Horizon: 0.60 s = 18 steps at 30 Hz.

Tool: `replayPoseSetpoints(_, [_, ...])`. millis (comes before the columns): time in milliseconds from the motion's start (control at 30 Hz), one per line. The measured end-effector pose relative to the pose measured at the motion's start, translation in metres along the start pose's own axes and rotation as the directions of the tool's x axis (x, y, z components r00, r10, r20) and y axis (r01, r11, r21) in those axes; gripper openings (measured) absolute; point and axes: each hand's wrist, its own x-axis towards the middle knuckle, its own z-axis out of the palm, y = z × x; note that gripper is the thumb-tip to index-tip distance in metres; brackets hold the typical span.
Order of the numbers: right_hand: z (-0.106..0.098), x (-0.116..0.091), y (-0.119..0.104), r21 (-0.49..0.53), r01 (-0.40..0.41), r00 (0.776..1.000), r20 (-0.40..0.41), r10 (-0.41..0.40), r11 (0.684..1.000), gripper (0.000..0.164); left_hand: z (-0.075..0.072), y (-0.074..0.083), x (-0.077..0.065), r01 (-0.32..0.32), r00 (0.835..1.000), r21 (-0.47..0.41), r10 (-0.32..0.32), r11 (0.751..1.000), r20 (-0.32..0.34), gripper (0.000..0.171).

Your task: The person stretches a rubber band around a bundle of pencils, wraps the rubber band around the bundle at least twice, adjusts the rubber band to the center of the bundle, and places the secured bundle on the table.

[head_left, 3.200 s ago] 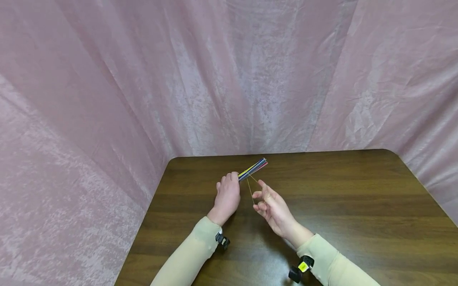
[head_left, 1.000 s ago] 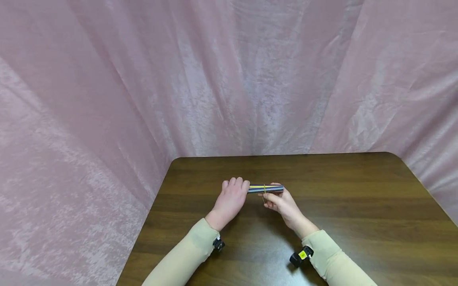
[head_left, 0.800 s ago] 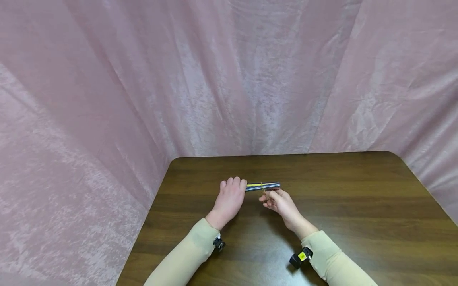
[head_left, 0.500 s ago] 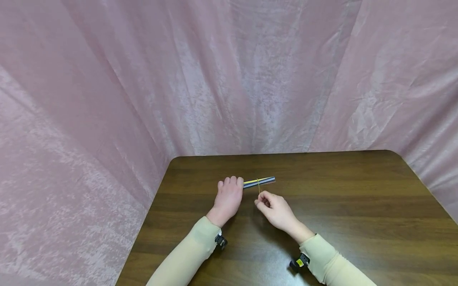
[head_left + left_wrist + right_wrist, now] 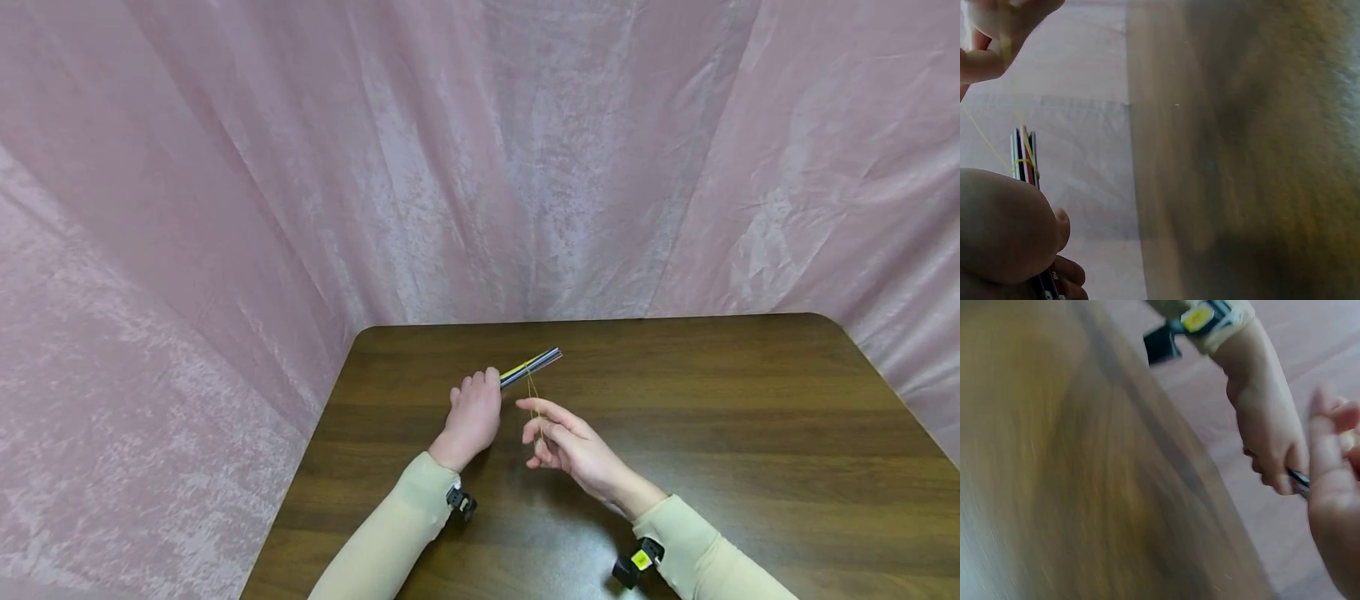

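Note:
My left hand (image 5: 474,414) grips a bundle of pencils (image 5: 531,367) above the table, their free ends tilted up to the right. In the left wrist view the pencils (image 5: 1025,156) are dark, red and pale, with a yellow rubber band (image 5: 1022,161) wound around them near the ends. From the bundle the rubber band (image 5: 531,385) stretches down as a thin loop to my right hand (image 5: 566,442). That hand's curled fingers hold the loop, while its index finger points left. The right wrist view shows my left hand (image 5: 1270,434) gripping the bundle; the band cannot be made out there.
Both hands are over a brown wooden table (image 5: 712,433) with rounded far corners. Pink velvety curtains (image 5: 480,167) hang behind it and along the left. A small black camera (image 5: 461,502) sits on the left wrist, another camera (image 5: 637,562) on the right.
The bundle has swung from level to tilted up at its right end. My right hand has come off the pencils, pulling the rubber band down into a loop and spreading its fingers.

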Motion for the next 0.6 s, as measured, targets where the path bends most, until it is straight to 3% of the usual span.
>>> replayPoseSetpoints(67, [0.003, -0.001, 0.002, 0.192, -0.029, 1.000, 0.010, 0.028, 0.981, 0.054, -0.002, 0.001, 0.002, 0.016, 1.000, -0.039, -0.016, 0.999, -0.011, 0.023])
replayPoseSetpoints(167, [0.007, -0.002, 0.005, 0.441, -0.032, 0.999, 0.034, 0.019, 0.897, 0.062, -0.003, 0.002, 0.004, 0.036, 0.999, -0.088, -0.039, 0.995, -0.028, 0.023])
replayPoseSetpoints(267, [0.010, 0.000, 0.007, 0.654, -0.024, 0.999, 0.049, -0.011, 0.756, 0.057, -0.002, 0.003, 0.005, 0.054, 0.997, -0.114, -0.060, 0.992, -0.046, 0.023])
replayPoseSetpoints(333, [0.010, 0.003, 0.007, 0.766, -0.010, 0.999, 0.035, -0.025, 0.643, 0.055, -0.001, 0.003, 0.005, 0.064, 0.996, -0.129, -0.072, 0.990, -0.057, 0.024])
replayPoseSetpoints(400, [0.009, 0.006, 0.009, 0.849, 0.014, 0.999, 0.004, -0.034, 0.528, 0.053, -0.001, 0.003, 0.004, 0.070, 0.994, -0.141, -0.080, 0.987, -0.070, 0.024])
replayPoseSetpoints(467, [0.008, 0.008, 0.010, 0.895, 0.047, 0.999, -0.035, -0.036, 0.444, 0.049, -0.001, 0.003, 0.004, 0.071, 0.993, -0.150, -0.084, 0.986, -0.080, 0.024])
replayPoseSetpoints(533, [0.008, 0.009, 0.010, 0.914, 0.079, 0.997, -0.069, -0.040, 0.398, 0.049, -0.001, 0.002, 0.003, 0.075, 0.992, -0.152, -0.089, 0.986, -0.089, 0.024])
replayPoseSetpoints(600, [0.009, 0.009, 0.010, 0.914, 0.101, 0.995, -0.088, -0.051, 0.393, 0.052, 0.001, 0.002, 0.002, 0.084, 0.991, -0.149, -0.098, 0.985, -0.092, 0.024])
